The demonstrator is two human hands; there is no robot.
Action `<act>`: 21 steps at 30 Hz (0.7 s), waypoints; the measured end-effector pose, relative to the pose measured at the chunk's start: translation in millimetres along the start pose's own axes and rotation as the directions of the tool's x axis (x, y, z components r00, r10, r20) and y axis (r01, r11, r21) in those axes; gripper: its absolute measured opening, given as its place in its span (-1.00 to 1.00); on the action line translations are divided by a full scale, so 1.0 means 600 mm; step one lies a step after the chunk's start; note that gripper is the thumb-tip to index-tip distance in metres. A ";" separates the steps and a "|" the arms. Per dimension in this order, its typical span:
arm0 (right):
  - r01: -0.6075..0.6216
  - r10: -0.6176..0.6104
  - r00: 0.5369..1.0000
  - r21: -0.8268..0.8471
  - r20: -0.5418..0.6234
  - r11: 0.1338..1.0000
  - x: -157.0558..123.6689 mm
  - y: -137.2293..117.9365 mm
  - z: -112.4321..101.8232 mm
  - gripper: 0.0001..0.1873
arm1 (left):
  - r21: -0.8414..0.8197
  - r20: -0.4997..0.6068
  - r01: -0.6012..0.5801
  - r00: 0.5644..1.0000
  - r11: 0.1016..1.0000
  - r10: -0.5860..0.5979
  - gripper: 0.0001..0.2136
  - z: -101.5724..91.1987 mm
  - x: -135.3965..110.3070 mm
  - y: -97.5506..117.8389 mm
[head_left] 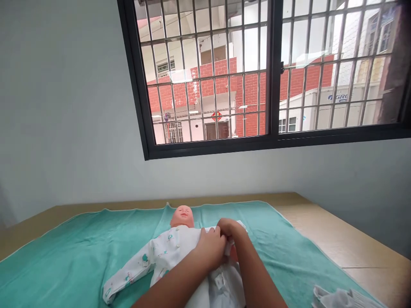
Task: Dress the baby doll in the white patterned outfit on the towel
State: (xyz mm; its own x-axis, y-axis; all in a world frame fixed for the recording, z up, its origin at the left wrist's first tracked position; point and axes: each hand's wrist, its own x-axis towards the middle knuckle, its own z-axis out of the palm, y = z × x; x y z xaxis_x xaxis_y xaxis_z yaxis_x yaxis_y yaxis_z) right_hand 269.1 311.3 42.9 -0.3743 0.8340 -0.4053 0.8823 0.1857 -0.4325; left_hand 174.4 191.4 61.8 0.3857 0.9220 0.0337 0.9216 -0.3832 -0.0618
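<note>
A baby doll (182, 217) lies on its back, head toward the wall. It wears a white baby shirt (167, 244) with green and pink prints; the sleeve on the left side lies stretched out flat. My left hand (212, 247) is across the doll's chest, its fingers curled on the shirt cloth by the doll's shoulder on the right side. Touching it, my right hand (231, 230) bends down over the same spot, pinching the white cloth. Part of the doll's bare arm (233, 253) shows between my wrists. My hands hide most of that sleeve. White diaper-like material (224, 284) shows below.
A green cloth (80, 256) is spread beneath the doll on a wooden tabletop (359, 252). Crumpled white fabric (343, 298) lies at the lower right. Behind the table stands a pale wall (80, 128) with a dark-framed, barred window (272, 85).
</note>
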 end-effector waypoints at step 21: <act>0.380 -0.315 0.910 0.242 -0.269 0.893 -0.080 0.005 -0.091 -0.68 | 0.358 -0.019 0.163 0.986 0.919 -0.167 -0.77 -0.067 -0.037 -0.048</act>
State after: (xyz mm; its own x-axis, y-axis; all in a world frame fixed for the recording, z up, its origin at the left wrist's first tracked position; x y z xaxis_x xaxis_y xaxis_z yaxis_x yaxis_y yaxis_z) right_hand 305.2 300.0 105.3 -0.5417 0.8404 -0.0165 0.5763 0.3570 -0.7351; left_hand 141.4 179.9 102.7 0.2270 0.9719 0.0630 0.8942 -0.1824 -0.4089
